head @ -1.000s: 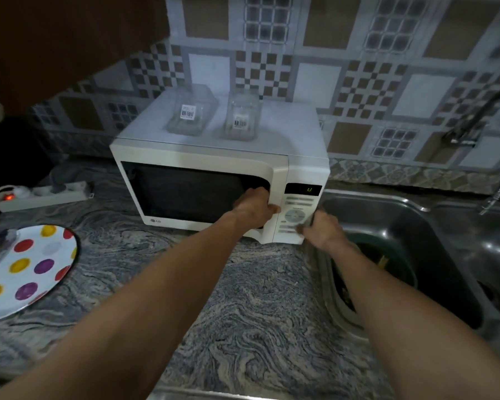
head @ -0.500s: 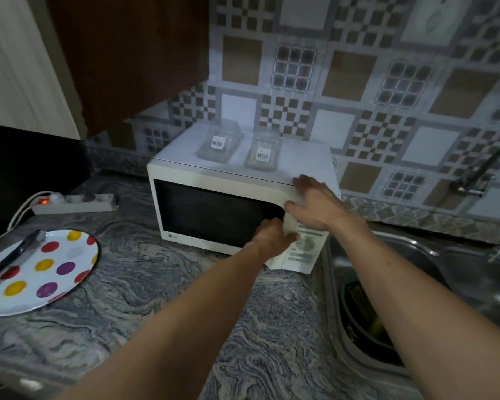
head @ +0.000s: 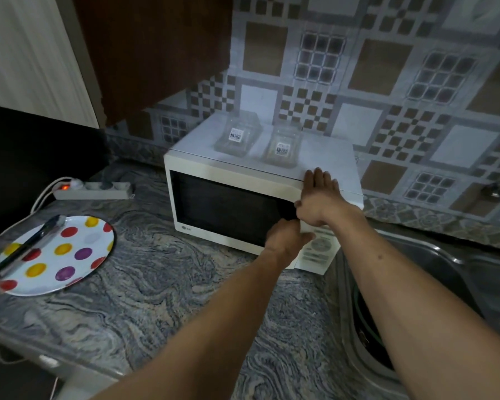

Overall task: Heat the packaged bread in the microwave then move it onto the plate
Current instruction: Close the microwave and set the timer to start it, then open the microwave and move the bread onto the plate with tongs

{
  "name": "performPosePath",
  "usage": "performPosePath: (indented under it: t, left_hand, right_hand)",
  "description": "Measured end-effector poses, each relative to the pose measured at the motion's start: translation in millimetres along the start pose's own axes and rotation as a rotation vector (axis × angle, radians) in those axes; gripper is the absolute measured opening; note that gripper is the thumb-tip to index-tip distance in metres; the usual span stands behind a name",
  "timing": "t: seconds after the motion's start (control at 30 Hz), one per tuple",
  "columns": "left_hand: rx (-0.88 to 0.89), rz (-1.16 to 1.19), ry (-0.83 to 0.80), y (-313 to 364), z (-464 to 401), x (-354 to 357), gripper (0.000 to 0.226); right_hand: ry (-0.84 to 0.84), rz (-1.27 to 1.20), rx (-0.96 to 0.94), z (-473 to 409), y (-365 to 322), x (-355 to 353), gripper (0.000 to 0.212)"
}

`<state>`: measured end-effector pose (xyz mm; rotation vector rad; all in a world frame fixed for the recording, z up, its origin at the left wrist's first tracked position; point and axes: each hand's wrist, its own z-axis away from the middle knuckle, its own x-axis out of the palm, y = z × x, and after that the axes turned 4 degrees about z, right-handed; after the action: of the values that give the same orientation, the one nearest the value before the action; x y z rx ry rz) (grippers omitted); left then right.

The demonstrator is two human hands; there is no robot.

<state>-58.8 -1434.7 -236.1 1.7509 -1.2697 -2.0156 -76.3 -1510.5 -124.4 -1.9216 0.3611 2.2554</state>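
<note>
Head view: the left hand (head: 287,239) curls its fingers on the white microwave's (head: 243,180) door edge. The right hand (head: 319,199) lies flat on top. Two clear bread packages (head: 238,137) sit there; spotted plate (head: 78,252) sits on the surface.

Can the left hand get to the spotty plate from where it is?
Probably yes. The left hand grips the microwave door edge, so it must let go first. The spotty plate lies to its left on the counter, nothing standing between. Tongs rest on it.
</note>
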Motion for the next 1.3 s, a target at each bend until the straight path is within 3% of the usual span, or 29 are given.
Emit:
performPosePath:
  t: [0.33,0.4,0.53,0.6,0.67,0.73,0.9,1.0,1.13,1.3]
  left_hand:
    - [0.023,-0.030,0.162,0,13,11,0.041]
    - [0.057,-0.016,0.122,-3,17,8,0.043]
    - [0.294,-0.153,-0.064,-30,21,-27,0.042]
    - [0.329,-0.226,0.113,-53,26,-51,0.037]
    - [0.348,-0.244,0.427,-72,26,-79,0.035]
    - [0.341,-0.342,0.612,-81,20,-109,0.045]
    - [0.158,-0.614,0.346,-86,11,-158,0.085]
    - [0.196,-0.713,0.271,-101,13,-159,0.099]
    - [0.216,-0.732,0.191,-111,18,-161,0.103]
    - [0.323,-0.707,0.091,-122,31,-185,0.100]
  right_hand:
    - [-0.176,0.015,0.097,4,-22,-19,0.095]
    - [-0.198,0.022,0.099,6,-23,-22,0.095]
    - [-0.212,0.027,0.071,7,-18,-19,0.091]
    - [-0.216,0.022,0.052,8,-15,-19,0.090]
    - [-0.217,0.017,0.052,7,-13,-19,0.089]
    - [-0.214,0.012,0.052,6,-12,-19,0.086]
    - [-0.184,-0.024,0.055,7,-14,-15,0.088]
    - [-0.109,-0.082,0.024,14,-15,-11,0.092]
    - [0.001,-0.094,-0.066,32,-15,0,0.094]
    - [0.087,-0.132,-0.031,63,-37,11,0.088]
